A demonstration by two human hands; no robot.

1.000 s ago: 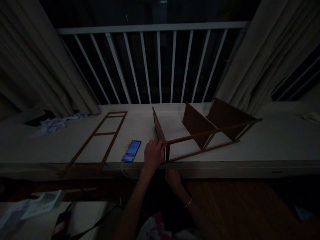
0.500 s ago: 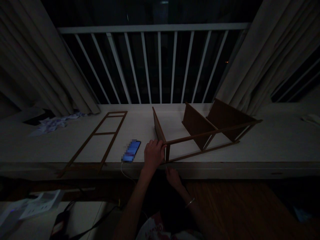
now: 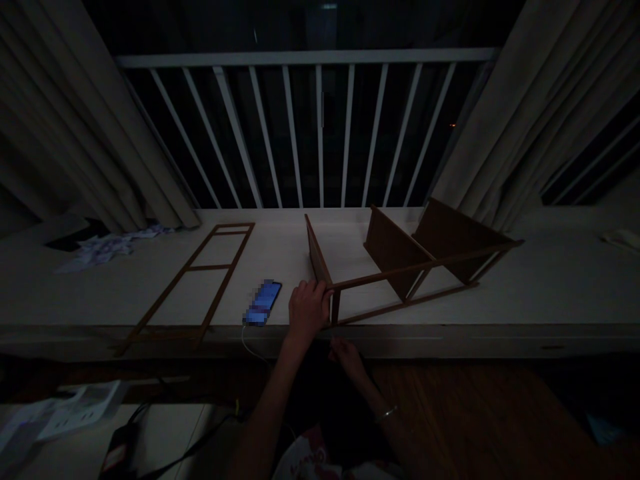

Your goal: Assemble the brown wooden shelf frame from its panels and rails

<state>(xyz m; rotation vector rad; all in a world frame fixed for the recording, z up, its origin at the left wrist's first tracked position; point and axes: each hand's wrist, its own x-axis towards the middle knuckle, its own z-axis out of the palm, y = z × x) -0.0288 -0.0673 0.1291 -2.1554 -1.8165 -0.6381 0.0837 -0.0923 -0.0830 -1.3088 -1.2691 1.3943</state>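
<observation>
A partly joined wooden shelf unit lies on its side on the white window ledge, with three dark boards between its rails. My left hand is wrapped round the near left corner of the unit, where the end board meets the rail. Just below that corner, in front of the ledge's edge, is my right hand, its fingers pinched together. Whatever those fingers hold is too dark and small to make out. Left of my left hand lies a lit phone with a white cable attached.
A flat wooden ladder-like frame rests on the ledge at left, its near end jutting past the edge. Crumpled papers lie farther left. White railings and curtains stand behind. A white plastic tray is at lower left.
My right hand has shifted slightly, and its wrist with the bracelet has moved a little right and down. My left hand keeps its hold, and the shelf unit stays put.
</observation>
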